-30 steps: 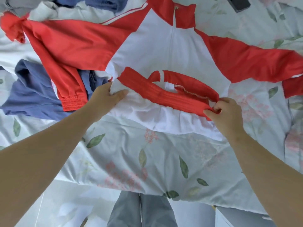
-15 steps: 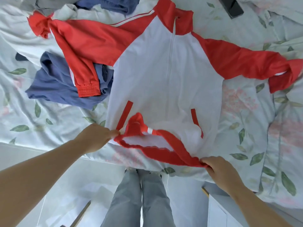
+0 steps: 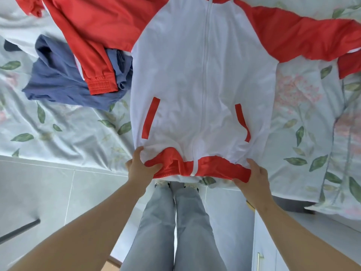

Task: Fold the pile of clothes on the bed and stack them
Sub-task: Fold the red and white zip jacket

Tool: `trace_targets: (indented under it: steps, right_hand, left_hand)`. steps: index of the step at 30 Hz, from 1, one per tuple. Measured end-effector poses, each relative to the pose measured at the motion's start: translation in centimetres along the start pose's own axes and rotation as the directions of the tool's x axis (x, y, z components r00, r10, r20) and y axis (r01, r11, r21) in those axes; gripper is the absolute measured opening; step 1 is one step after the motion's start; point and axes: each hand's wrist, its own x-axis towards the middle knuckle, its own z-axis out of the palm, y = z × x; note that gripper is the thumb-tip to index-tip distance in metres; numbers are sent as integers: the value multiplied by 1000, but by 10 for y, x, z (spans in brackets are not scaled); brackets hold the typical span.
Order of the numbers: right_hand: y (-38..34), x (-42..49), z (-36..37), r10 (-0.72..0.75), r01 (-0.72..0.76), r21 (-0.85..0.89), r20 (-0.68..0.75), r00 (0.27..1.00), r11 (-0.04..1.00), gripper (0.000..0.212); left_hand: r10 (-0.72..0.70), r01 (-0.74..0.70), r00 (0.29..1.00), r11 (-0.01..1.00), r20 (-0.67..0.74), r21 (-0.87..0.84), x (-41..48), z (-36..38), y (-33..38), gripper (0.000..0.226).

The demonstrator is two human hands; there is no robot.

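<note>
Two grips: left hand (image 3: 141, 169) and right hand (image 3: 256, 180) each pinched the red hem (image 3: 205, 168) of the jacket (image 3: 205, 75) lying front-up at the bed (image 3: 68, 130) edge, where the hem's bunched left corner risked setting a crooked fold.

Bright even daylight, soft faint shadows, wide-angle edge distortion, slight softness

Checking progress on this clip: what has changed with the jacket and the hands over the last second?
The left hand and right hand drew the red hem down the jacket to the bed edge, laying it flat; its pockets now show. Both hands kept their grip. The sleeves stay spread, one cuff on the blue garment.
</note>
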Motion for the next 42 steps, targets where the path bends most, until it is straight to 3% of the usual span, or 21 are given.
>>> trace_targets:
  steps: [3,6,11,13,15,18,22,24,26,28,30,32,34,37,38,40,42]
  right_hand:
    - [1,3,-5,-89,91,-67,27,996,994,56]
    - [11,1,-9,-144,138,-108,-55,988,985,32]
    - [38,-5,-7,197,-190,62,-119,973,980,25]
    - [32,-5,-5,300,-253,247,-178,937,935,23]
    - [18,1,-3,371,-247,455,-205,906,855,7]
    - [0,11,-2,378,-235,520,-186,907,821,33]
    - [7,15,-7,452,-339,442,-179,874,830,34]
    - [15,13,-7,483,-401,394,-132,866,827,47]
    - [8,8,-4,374,-345,156,-236,897,926,61]
    - [-9,5,2,15,-61,-116,-362,932,991,62]
    - [-25,3,12,-299,228,-346,-168,939,910,60]
    - [-27,1,21,-319,366,-503,179,930,783,57]
    - [-17,2,23,-217,372,-615,313,925,695,53]
    - [-31,3,16,-256,276,-630,124,959,726,37]
    - [-41,5,16,-307,278,-596,55,950,754,36]
    - [-58,10,22,-401,377,-532,75,913,759,43]
    - [-68,16,25,-393,496,-521,303,869,695,56]
  left_hand:
    - [17,-13,999,996,42,-93,5,-3,-1,71]
    - [75,-78,995,997,67,30,10,-18,-3,58]
    - [110,-114,993,941,31,320,16,-42,-17,52]
    - [94,-101,995,948,37,301,17,-37,-13,45]
    - [42,-39,999,974,-8,225,15,-26,-6,55]
    - [64,-43,995,964,-73,262,15,-19,0,75]
    - [141,-112,989,922,-53,370,20,-36,0,63]
    - [125,-90,990,901,-56,424,20,-41,-3,62]
    - [218,-123,972,791,-87,600,15,-37,-4,70]
    - [482,-338,876,617,-3,711,9,-23,3,68]
    - [527,-547,790,376,313,748,5,-8,8,61]
    - [335,-629,755,125,564,768,6,0,-1,55]
    - [262,-618,770,80,581,782,5,-4,-4,50]
    - [542,-675,636,44,550,736,-4,-3,9,36]
    - [569,-701,605,48,557,712,-5,-1,11,35]
    - [383,-692,685,77,619,718,-3,4,13,50]
    - [177,-636,763,36,621,771,-1,10,14,57]
